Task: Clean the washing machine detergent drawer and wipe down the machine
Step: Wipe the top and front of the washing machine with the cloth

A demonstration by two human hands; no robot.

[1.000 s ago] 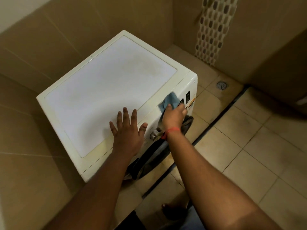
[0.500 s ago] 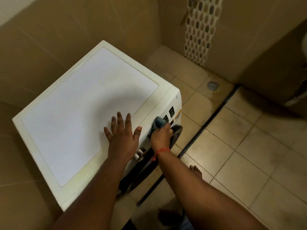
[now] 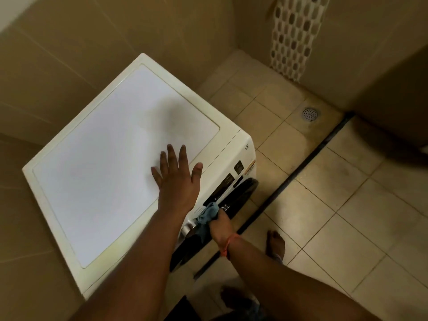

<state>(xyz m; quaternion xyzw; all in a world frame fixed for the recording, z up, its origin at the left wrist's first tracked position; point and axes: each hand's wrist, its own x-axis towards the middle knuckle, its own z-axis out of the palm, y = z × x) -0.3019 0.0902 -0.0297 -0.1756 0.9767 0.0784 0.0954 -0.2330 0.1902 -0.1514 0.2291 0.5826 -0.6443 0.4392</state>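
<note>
The left hand (image 3: 178,181) lies flat with fingers spread on the white top of the washing machine (image 3: 104,163), near its front edge. The right hand (image 3: 221,224) has its grip curled round a blue cloth (image 3: 208,214), pressing it against the machine's front panel beside the silver dial (image 3: 187,228), above the dark door (image 3: 245,188).
</note>
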